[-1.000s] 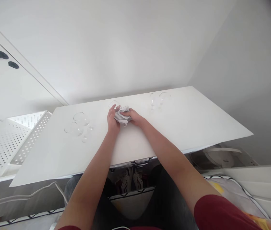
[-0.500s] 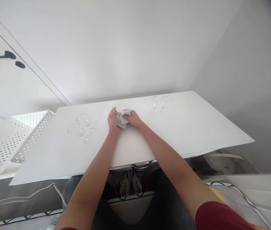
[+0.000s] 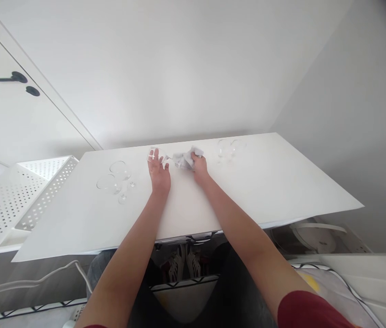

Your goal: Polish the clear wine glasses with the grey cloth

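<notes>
My left hand (image 3: 159, 172) grips a clear stemmed glass (image 3: 153, 155), tilted over the white table (image 3: 264, 182). My right hand (image 3: 199, 166) is closed on a crumpled grey-white cloth (image 3: 185, 159), which touches the glass's stem end. Two more clear glasses (image 3: 115, 177) lie on their sides at the left of the table. Another pair of glasses (image 3: 227, 149) stands near the back, right of my hands.
A white perforated tray (image 3: 15, 200) sits left of the table. A door with a black handle (image 3: 6, 79) is at far left. Below the table edge are a wire rack (image 3: 186, 278), shoes, a white cable (image 3: 42, 275) and a round white appliance (image 3: 316, 230).
My hands have drawn apart: the right hand pulled the cloth to the right, off the glass bowl, while the left hand kept hold of the glass and shifted slightly left.
</notes>
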The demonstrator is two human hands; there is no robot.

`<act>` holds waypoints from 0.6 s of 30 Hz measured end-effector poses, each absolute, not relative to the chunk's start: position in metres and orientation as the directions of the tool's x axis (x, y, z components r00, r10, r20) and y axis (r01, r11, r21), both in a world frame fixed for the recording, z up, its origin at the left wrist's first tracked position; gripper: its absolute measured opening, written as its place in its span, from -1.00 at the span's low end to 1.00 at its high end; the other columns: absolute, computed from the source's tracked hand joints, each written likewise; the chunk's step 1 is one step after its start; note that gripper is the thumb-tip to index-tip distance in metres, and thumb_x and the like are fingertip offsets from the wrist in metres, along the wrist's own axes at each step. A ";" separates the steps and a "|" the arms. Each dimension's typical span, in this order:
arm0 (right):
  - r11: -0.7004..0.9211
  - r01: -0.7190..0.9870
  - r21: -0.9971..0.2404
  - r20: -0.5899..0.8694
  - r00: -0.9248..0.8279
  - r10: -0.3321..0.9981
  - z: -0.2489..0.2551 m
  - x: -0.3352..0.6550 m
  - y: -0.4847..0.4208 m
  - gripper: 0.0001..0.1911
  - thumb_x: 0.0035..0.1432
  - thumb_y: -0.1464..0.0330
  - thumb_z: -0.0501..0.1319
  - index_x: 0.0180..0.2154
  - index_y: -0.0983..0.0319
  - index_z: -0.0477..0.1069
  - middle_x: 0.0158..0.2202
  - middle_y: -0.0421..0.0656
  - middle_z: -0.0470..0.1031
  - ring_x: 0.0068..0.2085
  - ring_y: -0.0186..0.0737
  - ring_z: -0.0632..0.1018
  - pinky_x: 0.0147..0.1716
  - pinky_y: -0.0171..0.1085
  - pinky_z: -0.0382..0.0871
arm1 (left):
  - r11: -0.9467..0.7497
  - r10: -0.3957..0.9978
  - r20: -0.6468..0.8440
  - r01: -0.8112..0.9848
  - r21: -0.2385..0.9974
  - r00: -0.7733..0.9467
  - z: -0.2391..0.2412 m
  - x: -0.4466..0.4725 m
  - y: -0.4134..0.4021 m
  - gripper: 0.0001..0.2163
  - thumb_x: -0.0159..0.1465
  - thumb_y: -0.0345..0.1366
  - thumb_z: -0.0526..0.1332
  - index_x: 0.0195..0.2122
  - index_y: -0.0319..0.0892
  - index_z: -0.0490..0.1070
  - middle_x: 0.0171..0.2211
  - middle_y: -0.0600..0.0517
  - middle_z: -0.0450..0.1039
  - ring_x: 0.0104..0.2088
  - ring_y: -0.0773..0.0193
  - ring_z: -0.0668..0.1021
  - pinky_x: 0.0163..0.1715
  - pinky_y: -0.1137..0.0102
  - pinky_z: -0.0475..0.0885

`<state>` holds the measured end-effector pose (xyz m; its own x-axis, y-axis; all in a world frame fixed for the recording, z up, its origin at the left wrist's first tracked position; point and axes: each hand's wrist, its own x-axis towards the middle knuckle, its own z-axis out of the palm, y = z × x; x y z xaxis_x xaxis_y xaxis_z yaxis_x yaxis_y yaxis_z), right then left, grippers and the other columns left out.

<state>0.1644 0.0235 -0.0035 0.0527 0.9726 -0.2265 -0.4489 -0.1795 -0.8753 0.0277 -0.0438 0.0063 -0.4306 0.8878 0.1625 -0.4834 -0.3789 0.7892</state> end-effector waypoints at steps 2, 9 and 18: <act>-0.168 -0.449 -0.878 -0.162 -0.051 0.985 -0.001 0.162 0.021 -0.62 0.20 0.07 0.31 -0.05 0.15 0.45 -0.06 -0.07 0.64 -0.01 -0.11 0.63 -0.10 -0.20 0.54 | -0.413 0.863 0.177 -0.459 0.787 -0.472 0.006 0.026 -0.042 -0.57 0.36 0.09 0.27 0.23 0.23 0.37 0.50 0.06 0.10 0.33 0.18 0.38 0.15 0.30 0.44; -0.173 -0.475 -0.863 -0.061 -0.242 0.968 0.007 0.157 0.007 -0.56 0.10 0.17 0.41 -0.01 0.10 0.41 0.07 -0.12 0.57 -0.04 -0.13 0.61 -0.14 -0.15 0.60 | -0.470 0.855 0.295 -0.397 0.788 -0.426 0.009 0.040 -0.044 -0.43 0.12 -0.16 0.55 0.12 0.10 0.40 0.25 -0.08 0.41 0.19 0.17 0.51 0.17 0.29 0.44; -0.108 -0.496 -0.862 -0.044 -0.138 0.989 0.001 0.162 0.018 -0.52 0.19 -0.09 0.27 -0.05 0.10 0.37 -0.08 -0.09 0.61 -0.07 -0.11 0.63 -0.15 -0.15 0.57 | -0.386 0.895 0.222 -0.421 0.821 -0.388 0.014 0.050 -0.048 -0.46 0.02 -0.25 0.60 0.01 0.01 0.47 0.13 -0.07 0.42 0.21 0.05 0.52 0.24 0.15 0.44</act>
<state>0.1622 0.0184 0.0014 -0.1377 0.9895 -0.0444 -0.4959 -0.1077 -0.8617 0.0498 -0.0480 0.0142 -0.3879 0.8946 0.2218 -0.4208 -0.3859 0.8210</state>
